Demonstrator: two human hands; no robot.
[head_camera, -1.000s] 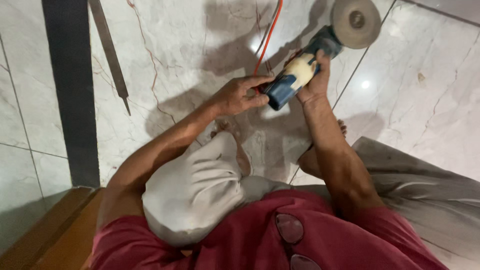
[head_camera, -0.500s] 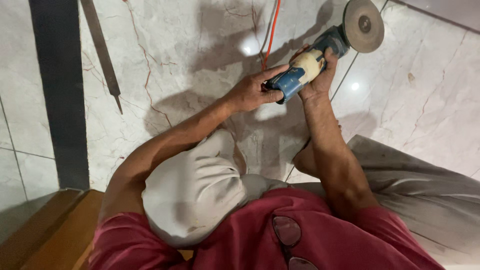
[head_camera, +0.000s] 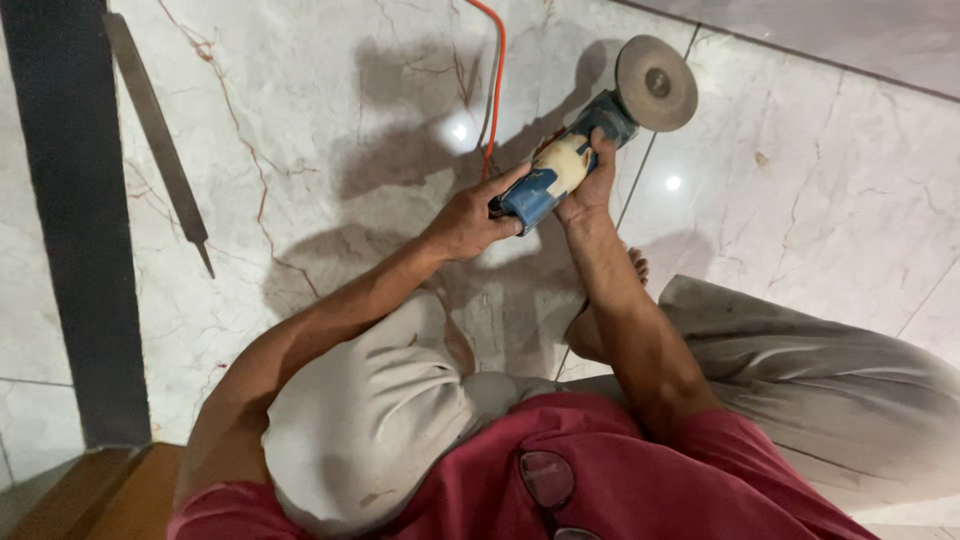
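Both hands grip a blue angle grinder with a cream band (head_camera: 552, 178) at upper centre: left hand (head_camera: 468, 222) wrapped around its tail, right hand (head_camera: 592, 180) around its body. Its grey round disc (head_camera: 656, 82) sits over the joint of the glossy marble floor tiles (head_camera: 320, 150).

Both arms stretched forward, left grip (head_camera: 468, 218) and right grip (head_camera: 590, 180) curled closed, wrists near together.
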